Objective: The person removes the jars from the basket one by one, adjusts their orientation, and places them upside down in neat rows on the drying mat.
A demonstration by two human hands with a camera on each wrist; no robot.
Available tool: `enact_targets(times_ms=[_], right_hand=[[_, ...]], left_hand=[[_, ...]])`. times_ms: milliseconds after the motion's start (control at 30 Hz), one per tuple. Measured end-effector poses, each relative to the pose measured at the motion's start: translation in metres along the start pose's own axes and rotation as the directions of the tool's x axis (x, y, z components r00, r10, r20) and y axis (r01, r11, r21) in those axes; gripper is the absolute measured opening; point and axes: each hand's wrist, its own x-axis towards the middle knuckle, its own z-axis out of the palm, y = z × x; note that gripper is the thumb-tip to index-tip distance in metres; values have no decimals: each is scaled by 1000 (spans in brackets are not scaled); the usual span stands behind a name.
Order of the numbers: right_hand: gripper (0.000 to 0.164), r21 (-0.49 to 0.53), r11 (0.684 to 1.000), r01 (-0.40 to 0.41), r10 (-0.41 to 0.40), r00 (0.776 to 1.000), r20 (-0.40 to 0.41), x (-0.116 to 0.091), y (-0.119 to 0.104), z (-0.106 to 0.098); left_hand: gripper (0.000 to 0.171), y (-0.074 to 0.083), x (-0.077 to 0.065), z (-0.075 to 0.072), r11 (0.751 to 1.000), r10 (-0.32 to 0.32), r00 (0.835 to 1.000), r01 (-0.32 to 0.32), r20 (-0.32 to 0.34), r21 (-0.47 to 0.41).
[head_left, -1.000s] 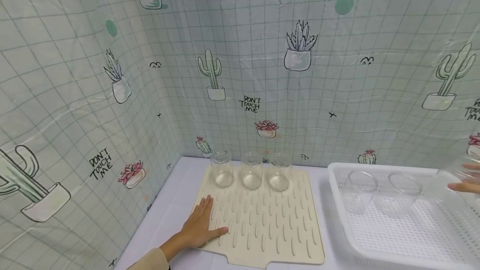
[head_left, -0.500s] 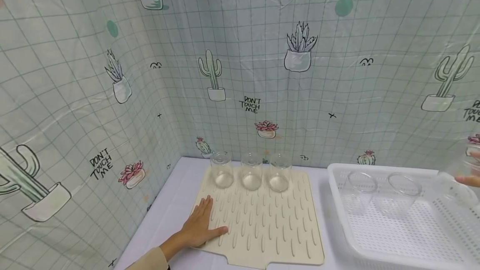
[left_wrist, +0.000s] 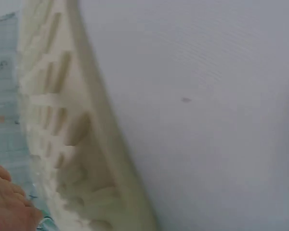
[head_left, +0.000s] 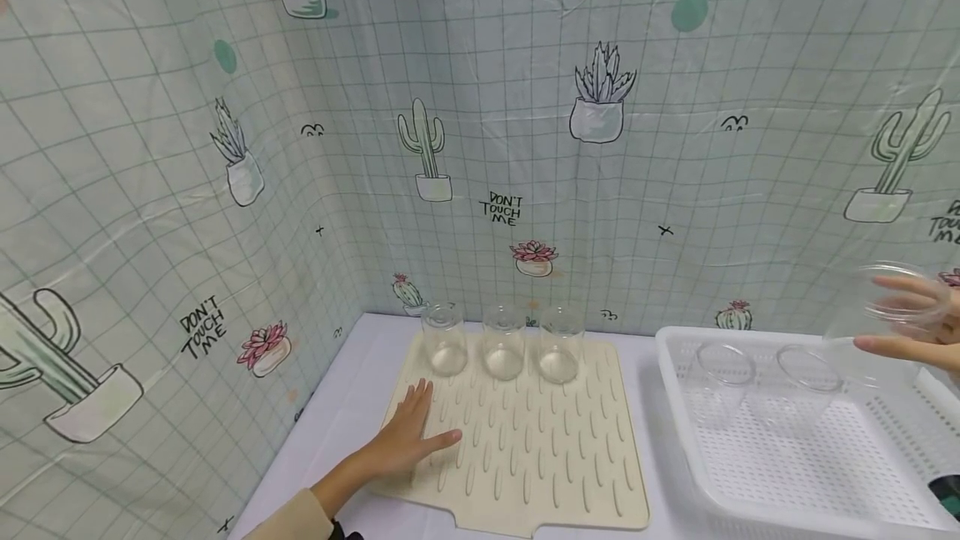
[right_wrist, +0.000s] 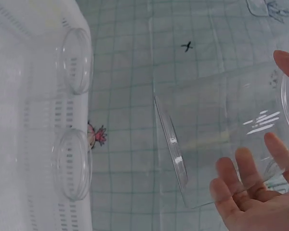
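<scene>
My left hand (head_left: 401, 444) lies with straight, spread fingers over the left part of a beige ridged drying mat (head_left: 540, 457). In the left wrist view only part of the hand (left_wrist: 12, 202) shows beside the mat's edge. At the mat's back, three clear glasses, a left (head_left: 446, 348), a middle (head_left: 503, 348) and a right one (head_left: 560, 348), stand in a row. My right hand (head_left: 918, 340) holds another clear glass (right_wrist: 207, 134) by its side, fingers and thumb round it, tilted and raised above a white basket (head_left: 693, 473).
Two more clear glasses, one on the left (head_left: 723, 386) and one on the right (head_left: 798, 390), stand inside the basket near its back wall. A cactus-print curtain (head_left: 495, 148) hangs behind and along the left. White cloth (head_left: 322, 407) covers the table.
My right hand has brought the glass up and leftward from the right edge of the head view. My left hand has shifted slightly on the mat, and the standing glasses keep their places.
</scene>
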Motion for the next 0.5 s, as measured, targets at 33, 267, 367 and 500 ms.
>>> enact_targets(times_ms=[33, 267, 367, 500], right_hand=[[69, 21, 1000, -2, 2, 1000, 4, -1, -10, 4], [80, 111, 994, -6, -4, 996, 94, -2, -43, 17], [80, 95, 995, -37, 24, 990, 136, -1, -59, 22], [76, 78, 997, -23, 10, 986, 164, 1, -82, 31]], left_hand=[[98, 4, 0, -2, 1000, 1, 1000, -1, 2, -22], [92, 38, 1, -21, 976, 46, 999, -46, -6, -214], [90, 54, 3, -30, 958, 42, 999, -46, -18, -284], [86, 80, 5, -44, 925, 57, 998, -62, -25, -376]])
